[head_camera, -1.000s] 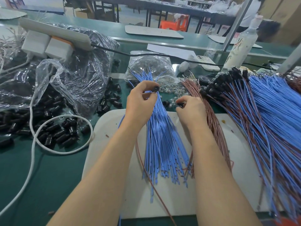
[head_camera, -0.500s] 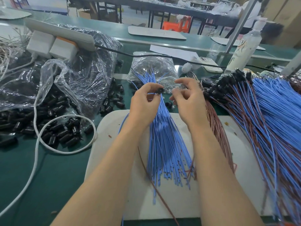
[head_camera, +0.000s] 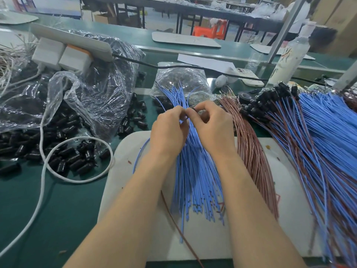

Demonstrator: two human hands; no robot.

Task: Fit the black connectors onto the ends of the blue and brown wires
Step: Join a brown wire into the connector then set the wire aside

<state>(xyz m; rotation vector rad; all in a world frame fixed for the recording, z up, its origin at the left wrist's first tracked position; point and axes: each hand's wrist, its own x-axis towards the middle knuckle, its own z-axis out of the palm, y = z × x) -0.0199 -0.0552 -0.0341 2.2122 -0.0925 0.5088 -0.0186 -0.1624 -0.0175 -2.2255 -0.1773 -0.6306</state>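
Observation:
My left hand (head_camera: 170, 130) and my right hand (head_camera: 212, 126) meet fingertip to fingertip above a loose bundle of blue wires (head_camera: 195, 171) on a white mat (head_camera: 135, 190). Between the fingertips sits a small black connector (head_camera: 192, 110), pinched by my right hand; my left hand pinches a thin wire leading to it. A single brown wire (head_camera: 179, 229) and a blue one trail down under my left forearm. A bundle of brown wires (head_camera: 251, 151) lies right of the blue bundle. Loose black connectors (head_camera: 63, 157) are heaped at the left.
Finished blue and brown wires with black connectors (head_camera: 309, 142) pile up at the right. Clear plastic bags (head_camera: 92, 89) hold more parts at the left and back. A white cable (head_camera: 44, 171) loops over the green table. A power strip (head_camera: 71, 41), a phone (head_camera: 249, 78) and a bottle (head_camera: 289, 55) stand behind.
My right hand rose from the brown bundle and moved left to meet my left hand. Both hands now touch at the black connector.

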